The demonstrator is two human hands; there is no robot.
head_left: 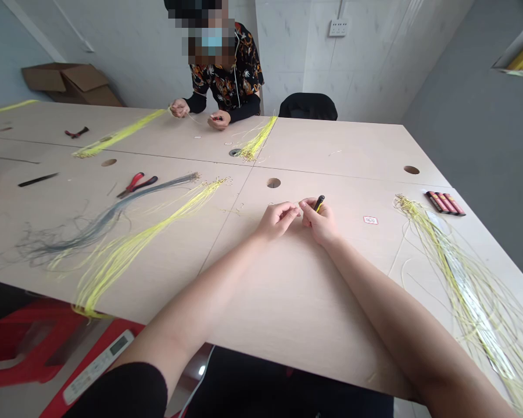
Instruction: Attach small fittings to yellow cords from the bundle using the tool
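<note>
My left hand is closed in a pinch above the table; whatever its fingertips hold is too small to make out. Almost touching it at the fingertips is my right hand, wrapped around a slim black-and-yellow cylindrical tool whose black end sticks up. A bundle of yellow lines with small gold-coloured pieces at its far end lies to the left. Beside that bundle runs a bunch of grey lines. At the right, pale yellow lines spread over a silvery flat strip.
Red-and-black pliers lie at the left. Several batteries and a small white label are at the right. Across the table, a co-worker handles a line near more yellow bundles. A round hole pierces the tabletop.
</note>
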